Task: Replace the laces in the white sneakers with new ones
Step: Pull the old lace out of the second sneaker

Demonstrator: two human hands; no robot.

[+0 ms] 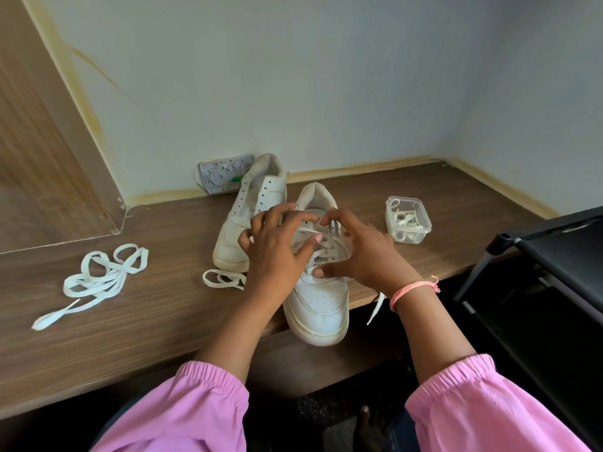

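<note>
Currently both hands are working over the near sneaker [321, 298], which is lying on the wooden shelf [137, 324], toe overhanging the front edge. L hand [277, 252] is curling its fingers over the lace rows, thumb tip resting on a crossing; R hand [365, 252] is pressing its thumb on a lower row w/ index bent at the tongue. Can't tell if either is actually pinching lace. One lace end [375, 308] is hanging off the edge by the R wrist. Clear plastic tub [408, 220], lidless, is holding coiled white laces. 2nd sneaker [251, 210] is sitting behind-left, eyelets bare, touching the near one. Loose lace pile [94, 282] is lying well left; another loop [223, 278] is partly hidden under the L wrist. Shoes look scuffed, off-white.
</note>
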